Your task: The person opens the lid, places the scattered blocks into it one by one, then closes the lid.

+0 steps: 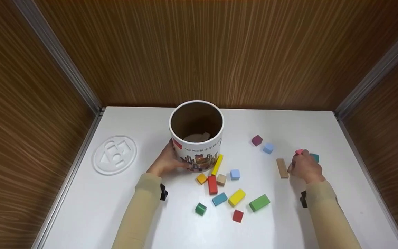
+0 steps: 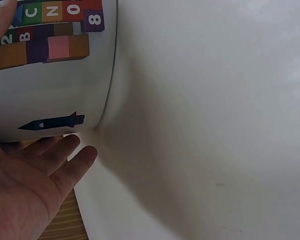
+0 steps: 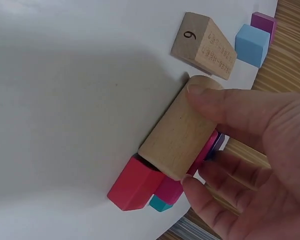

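A tall white tub (image 1: 200, 152) with block pictures printed round it stands upright at the middle back, a few pale pieces on its floor. My left hand (image 1: 168, 160) holds its lower left side, thumb in front; in the left wrist view the fingers (image 2: 72, 167) reach along its bottom edge. At the right, my right hand (image 1: 306, 167) pinches a plain wooden cylinder (image 3: 180, 130), thumb on one side and a fingertip by the other. Beside it lie a red block (image 3: 135, 185), magenta blocks (image 3: 169, 190), a teal block (image 3: 160, 203) and a wooden plank marked 6 (image 3: 191, 37).
Several coloured blocks, among them a green block (image 1: 259, 203) and a red block (image 1: 212, 185), lie scattered before the tub. Purple (image 1: 257, 140) and light blue cubes (image 1: 268, 148) sit farther back. A white disc with cut-out shapes (image 1: 115, 155) lies left. Wood-grain panels (image 1: 199, 52) enclose the table.
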Demonstrator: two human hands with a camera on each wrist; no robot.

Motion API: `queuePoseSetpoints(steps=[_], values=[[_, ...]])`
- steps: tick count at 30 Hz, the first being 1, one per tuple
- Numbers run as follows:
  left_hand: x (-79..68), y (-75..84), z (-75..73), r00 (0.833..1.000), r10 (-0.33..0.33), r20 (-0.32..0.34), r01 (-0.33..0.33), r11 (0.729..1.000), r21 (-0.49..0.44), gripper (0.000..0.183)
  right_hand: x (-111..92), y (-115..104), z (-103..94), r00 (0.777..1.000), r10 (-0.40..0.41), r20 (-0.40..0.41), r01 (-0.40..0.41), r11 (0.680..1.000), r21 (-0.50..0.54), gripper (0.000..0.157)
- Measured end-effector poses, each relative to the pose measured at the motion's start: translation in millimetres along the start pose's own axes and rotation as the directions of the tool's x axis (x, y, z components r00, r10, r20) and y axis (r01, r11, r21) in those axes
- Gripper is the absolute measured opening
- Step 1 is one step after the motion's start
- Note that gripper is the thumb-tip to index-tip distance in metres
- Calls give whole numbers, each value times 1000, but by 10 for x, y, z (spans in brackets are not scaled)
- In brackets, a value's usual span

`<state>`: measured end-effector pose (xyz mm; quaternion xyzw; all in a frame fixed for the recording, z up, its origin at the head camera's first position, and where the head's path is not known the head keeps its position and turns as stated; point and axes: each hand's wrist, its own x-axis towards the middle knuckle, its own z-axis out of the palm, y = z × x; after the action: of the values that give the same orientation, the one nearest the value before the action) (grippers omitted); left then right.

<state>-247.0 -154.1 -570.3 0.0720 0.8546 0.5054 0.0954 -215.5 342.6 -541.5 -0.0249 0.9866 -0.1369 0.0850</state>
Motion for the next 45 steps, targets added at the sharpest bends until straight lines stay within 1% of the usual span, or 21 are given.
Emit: queuePoseSetpoints(steps=[6, 12, 14, 18, 20, 22, 29, 32, 37, 40, 45], values=[[8, -6, 5, 1000, 24, -2, -24, 1000, -19, 134, 1, -1, 4, 999, -9, -33, 9, 1000, -6, 12], [23, -34, 10, 998, 65, -8, -65, 998, -3, 134, -5, -61, -46, 997, -33, -75, 38, 997, 67, 16], [28, -40, 12, 998, 69, -6, -69, 998, 0, 134, -1, -99, -72, 998, -24, -65, 30, 995, 96, 20], [35, -38, 13, 998, 58, -1, -58, 998, 7, 134, 14, -198, -131, 1000, 24, -6, -22, 982, 189, 32], [35, -31, 13, 999, 49, 1, -49, 999, 7, 134, 19, -254, -157, 999, 37, 15, -40, 971, 235, 34], [32, -25, 12, 999, 41, 5, -41, 999, 13, 134, 27, -305, -181, 999, 37, 6, -38, 964, 263, 34], [32, -23, 7, 998, 59, 13, -59, 998, 25, 132, 43, -528, -290, 995, -7, -98, 38, 950, 310, 29], [34, -27, 6, 998, 66, 12, -66, 998, 11, 132, 42, -643, -349, 992, -21, -126, 64, 936, 346, 30], [30, -30, 10, 998, 62, 8, -62, 998, -1, 131, 41, -837, -439, 981, -59, -183, 125, 918, 377, 35], [25, -24, 15, 999, 50, 3, -50, 999, 0, 129, 47, -949, -497, 968, -92, -233, 179, 906, 384, 37], [12, -10, 21, 1000, 15, -8, -15, 1000, 19, 127, 60, -1133, -606, 935, -154, -320, 279, 876, 393, 37]])
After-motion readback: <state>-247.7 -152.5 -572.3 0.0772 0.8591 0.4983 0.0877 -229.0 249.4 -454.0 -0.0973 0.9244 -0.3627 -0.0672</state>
